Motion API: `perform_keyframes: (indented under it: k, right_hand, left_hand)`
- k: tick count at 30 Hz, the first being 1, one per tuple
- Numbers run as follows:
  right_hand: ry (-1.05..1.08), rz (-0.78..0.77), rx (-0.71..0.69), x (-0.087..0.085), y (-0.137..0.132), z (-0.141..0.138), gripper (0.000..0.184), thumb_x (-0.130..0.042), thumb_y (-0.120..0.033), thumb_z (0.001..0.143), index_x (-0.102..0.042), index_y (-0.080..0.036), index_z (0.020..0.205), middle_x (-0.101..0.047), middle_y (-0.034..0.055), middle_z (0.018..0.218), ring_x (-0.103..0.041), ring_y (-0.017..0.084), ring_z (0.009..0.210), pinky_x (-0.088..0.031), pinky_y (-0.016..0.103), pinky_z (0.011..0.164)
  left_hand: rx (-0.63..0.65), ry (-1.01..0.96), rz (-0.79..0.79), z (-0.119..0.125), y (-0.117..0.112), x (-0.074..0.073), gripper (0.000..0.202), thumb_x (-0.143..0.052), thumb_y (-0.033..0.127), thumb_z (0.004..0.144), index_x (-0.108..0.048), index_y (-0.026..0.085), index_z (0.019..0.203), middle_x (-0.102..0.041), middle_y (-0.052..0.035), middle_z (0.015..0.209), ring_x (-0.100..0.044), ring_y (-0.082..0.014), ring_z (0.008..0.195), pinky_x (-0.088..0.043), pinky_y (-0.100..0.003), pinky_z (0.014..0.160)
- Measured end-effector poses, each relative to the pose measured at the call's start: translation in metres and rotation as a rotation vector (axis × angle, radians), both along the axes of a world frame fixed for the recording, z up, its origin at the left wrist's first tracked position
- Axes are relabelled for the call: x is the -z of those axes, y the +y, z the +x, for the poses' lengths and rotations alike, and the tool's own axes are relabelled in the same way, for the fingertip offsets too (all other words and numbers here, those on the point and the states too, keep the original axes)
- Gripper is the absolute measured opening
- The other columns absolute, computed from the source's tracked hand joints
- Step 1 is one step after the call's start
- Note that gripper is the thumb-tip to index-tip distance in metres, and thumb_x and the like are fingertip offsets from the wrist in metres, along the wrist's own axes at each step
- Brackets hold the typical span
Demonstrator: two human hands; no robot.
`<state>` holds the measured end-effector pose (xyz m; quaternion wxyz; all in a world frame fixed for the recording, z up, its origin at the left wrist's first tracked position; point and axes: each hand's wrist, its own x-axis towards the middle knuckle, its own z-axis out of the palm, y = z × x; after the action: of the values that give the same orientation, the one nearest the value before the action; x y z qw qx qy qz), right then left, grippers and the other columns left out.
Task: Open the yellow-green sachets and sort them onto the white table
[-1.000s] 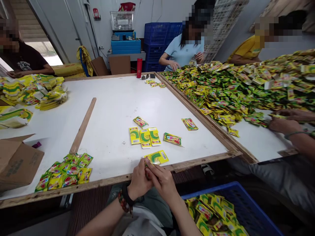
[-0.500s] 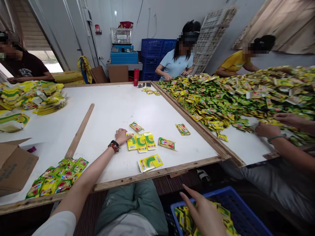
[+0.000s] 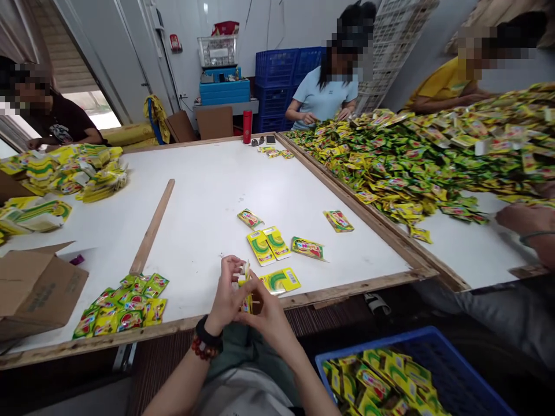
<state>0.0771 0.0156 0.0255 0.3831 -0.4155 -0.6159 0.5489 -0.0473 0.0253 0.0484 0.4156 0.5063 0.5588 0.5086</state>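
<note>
Near the table's front edge, my left hand (image 3: pixel 226 294) and my right hand (image 3: pixel 265 309) are together around one small yellow card box (image 3: pixel 246 289). The fingers of both are closed on it, and its upper end looks unfolded; much of it is hidden by my fingers. Just beyond lie two yellow boxes (image 3: pixel 267 245) side by side, with another yellow box (image 3: pixel 281 280) right of my right hand. Three green-and-yellow packs lie farther off: one pack (image 3: pixel 250 218) behind the pair, a second pack (image 3: pixel 307 247) to the right, a third pack (image 3: pixel 339 221) farther right.
Green sachets (image 3: pixel 124 306) are heaped at the front left, beside a wooden strip (image 3: pixel 154 228) and an open carton (image 3: pixel 39 289). A blue crate (image 3: pixel 437 341) of yellow packs stands low right. Beyond a wooden rail (image 3: pixel 368 216) lies a big sachet pile (image 3: pixel 411 167). Several co-workers sit around.
My left hand has picked up the leftmost yellow box of the row and drawn it toward me. My right hand has come up from over the blue crate and joined it on the box.
</note>
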Motion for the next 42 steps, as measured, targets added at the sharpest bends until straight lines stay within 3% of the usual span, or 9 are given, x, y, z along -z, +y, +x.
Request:
perform_keyframes:
  k: [4,10,17,22,26,29,32,37,42]
  right_hand:
    - [0.196,-0.146,-0.092,-0.003,-0.003,0.023,0.089,-0.087,-0.038,0.056,-0.051,-0.027,0.137,-0.058,0.0101,0.136,-0.056,0.028,0.124,-0.045,0.047,0.103]
    - [0.402,-0.238,-0.163,-0.003,-0.001,0.033,0.059,-0.073,-0.043,0.076,-0.056,-0.031,0.132,-0.053,0.0071,0.142,-0.052,0.024,0.129,-0.036,0.047,0.109]
    - [0.352,-0.105,0.063,0.01,-0.015,0.039,0.064,-0.065,-0.047,0.082,-0.044,-0.034,0.141,-0.042,0.0047,0.151,-0.039,0.026,0.138,-0.031,0.048,0.112]
    - [0.275,-0.139,0.221,0.008,-0.021,0.029,0.049,-0.054,-0.048,0.089,-0.056,-0.026,0.134,-0.054,0.0073,0.141,-0.047,0.027,0.133,-0.033,0.048,0.112]
    - [0.112,-0.002,0.358,-0.003,-0.017,0.025,0.041,-0.051,-0.038,0.092,-0.059,-0.024,0.13,-0.062,0.0069,0.132,-0.057,0.027,0.123,-0.045,0.045,0.105]
    - [-0.061,0.234,0.277,-0.013,-0.014,0.028,0.036,-0.057,-0.029,0.089,-0.064,-0.027,0.125,-0.066,0.0063,0.126,-0.063,0.027,0.116,-0.051,0.042,0.099]
    - [-0.165,0.431,0.239,-0.018,-0.012,0.03,0.034,-0.064,-0.022,0.083,-0.069,-0.027,0.117,-0.07,0.0079,0.117,-0.068,0.027,0.107,-0.056,0.038,0.092]
    - [-0.214,0.386,0.359,-0.019,-0.006,0.028,0.03,-0.057,-0.021,0.089,-0.069,-0.024,0.116,-0.073,0.0081,0.108,-0.075,0.022,0.081,-0.062,0.031,0.072]
    - [-0.237,0.431,0.188,-0.02,-0.002,0.032,0.036,-0.057,-0.021,0.089,-0.064,-0.024,0.124,-0.069,0.0081,0.119,-0.069,0.025,0.105,-0.057,0.039,0.091]
  left_hand:
    - [0.171,-0.248,-0.098,0.009,-0.019,0.018,0.065,-0.067,0.053,0.076,-0.041,0.022,0.127,-0.056,-0.0102,0.124,-0.057,-0.0237,0.112,-0.046,-0.035,0.095]
    - [0.059,-0.335,-0.034,0.028,-0.021,0.024,0.059,-0.064,0.054,0.08,-0.04,0.023,0.124,-0.062,-0.0084,0.112,-0.061,-0.0232,0.109,-0.046,-0.038,0.098]
    - [-0.218,0.054,0.097,0.041,-0.028,0.046,0.062,-0.076,0.045,0.072,-0.04,0.024,0.119,-0.061,-0.0082,0.109,-0.063,-0.0218,0.097,-0.052,-0.035,0.084]
    - [-0.181,0.314,0.372,0.05,-0.031,0.055,0.031,-0.069,0.037,0.077,-0.047,0.024,0.095,-0.065,-0.0073,0.105,-0.065,-0.0228,0.099,-0.054,-0.036,0.082]
    - [-0.159,0.38,0.489,0.053,-0.027,0.056,0.037,-0.063,0.031,0.08,-0.045,0.022,0.11,-0.06,-0.0119,0.122,-0.061,-0.024,0.113,-0.053,-0.037,0.087]
    - [-0.075,0.374,0.392,0.051,-0.025,0.056,0.053,-0.059,0.029,0.082,-0.037,0.018,0.129,-0.054,-0.0158,0.133,-0.057,-0.0239,0.12,-0.052,-0.038,0.094]
    - [0.002,0.431,0.279,0.048,-0.023,0.058,0.04,-0.059,0.028,0.08,-0.048,0.018,0.117,-0.066,-0.0111,0.109,-0.067,-0.0237,0.096,-0.056,-0.038,0.079]
    - [0.005,0.415,0.231,0.049,-0.021,0.061,0.048,-0.065,0.028,0.071,-0.045,0.018,0.114,-0.067,-0.0083,0.094,-0.068,-0.0234,0.078,-0.055,-0.035,0.067]
    - [-0.006,0.407,0.178,0.05,-0.018,0.055,0.029,-0.059,0.028,0.077,-0.046,0.021,0.102,-0.065,-0.0034,0.082,-0.065,-0.0201,0.069,-0.05,-0.029,0.059]
